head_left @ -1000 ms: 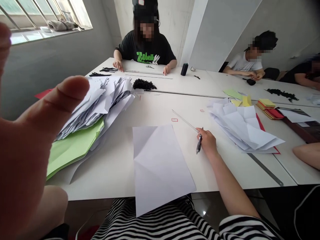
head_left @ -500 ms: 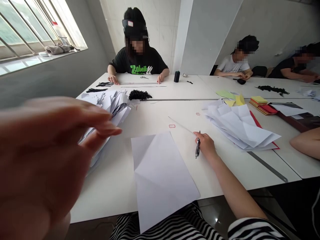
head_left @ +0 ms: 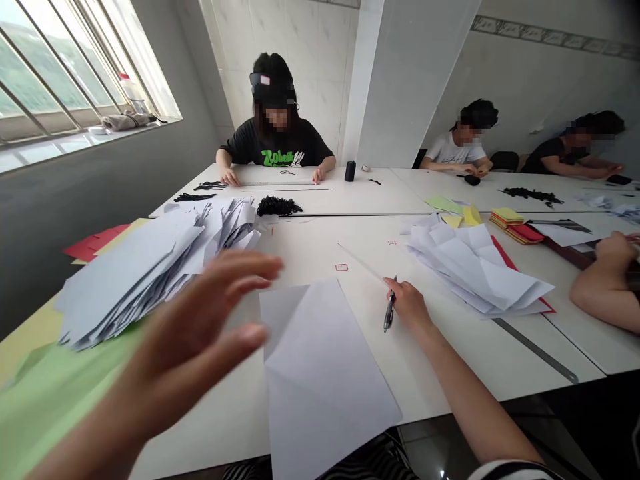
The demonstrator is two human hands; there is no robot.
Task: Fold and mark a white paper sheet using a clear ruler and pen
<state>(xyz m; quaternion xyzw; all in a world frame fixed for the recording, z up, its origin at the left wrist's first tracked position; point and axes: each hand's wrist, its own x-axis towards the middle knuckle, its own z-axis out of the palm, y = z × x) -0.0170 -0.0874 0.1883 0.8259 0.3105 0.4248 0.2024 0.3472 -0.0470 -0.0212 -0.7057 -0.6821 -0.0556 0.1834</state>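
Smooth white tabletop (head_left: pixel 210 413), creased rectangular paper (head_left: pixel 325 373), right hand (head_left: pixel 410 304) holding pen (head_left: pixel 389 317)

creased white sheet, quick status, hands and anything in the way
Left hand open by sheet, contact unclear. Right hand grips pen and thin strip. Sheet overhangs table's near edge. Left thumb hides some of its edge.

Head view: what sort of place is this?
Probably a shared handcraft workroom, though it could be a classroom: white tables set edge to edge, a thick pile of paper, and a black bundle of cord-like strands suggest it.
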